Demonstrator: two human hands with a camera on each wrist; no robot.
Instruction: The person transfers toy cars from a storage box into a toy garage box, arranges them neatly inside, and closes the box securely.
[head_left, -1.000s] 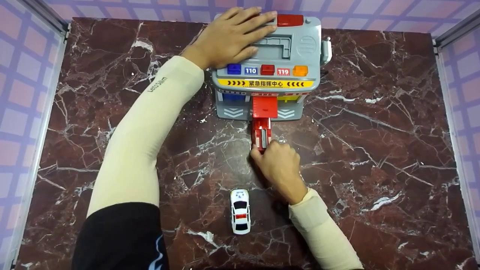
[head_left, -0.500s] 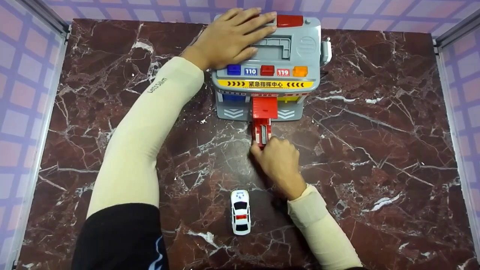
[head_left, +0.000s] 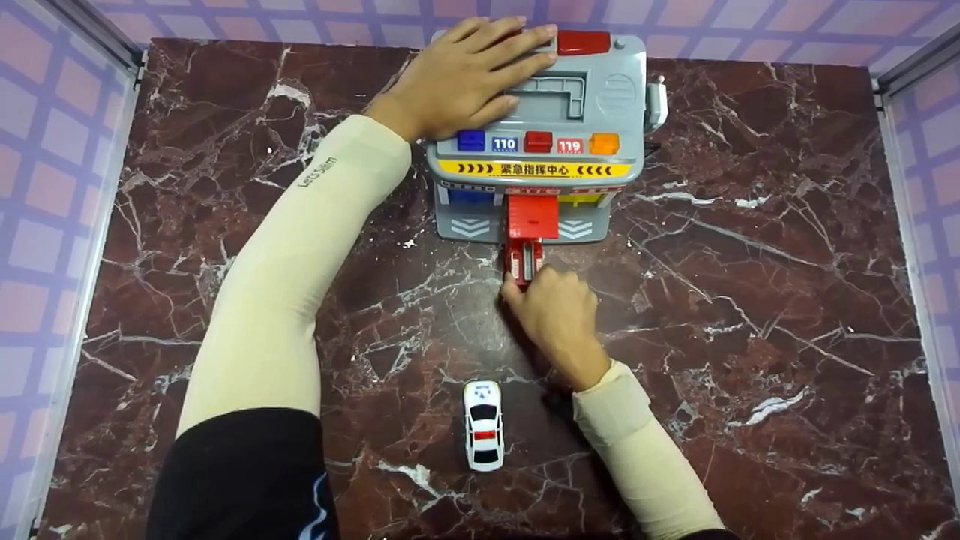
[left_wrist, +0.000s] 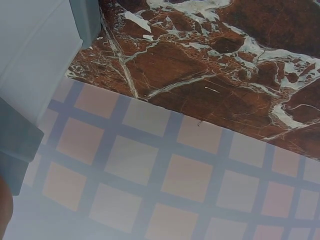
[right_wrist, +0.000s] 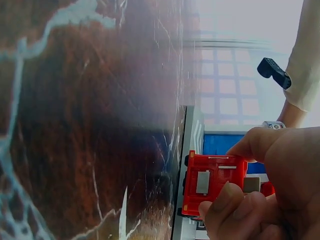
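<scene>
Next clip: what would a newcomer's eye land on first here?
The grey toy station at the far edge of the marble table, its yellow banner facing the person. The left hand lies flat on its roof while the right hand pinches a red toy truck at its red middle door. A white toy car sits nearer, untouched.

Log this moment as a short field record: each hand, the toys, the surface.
left hand: flat on the roof of the grey plastic toy station
right hand: pinches the rear of the red toy fire truck, nose at the station's red middle door
white toy police car: apart, nearer the person
surface: dark red marble table
</scene>
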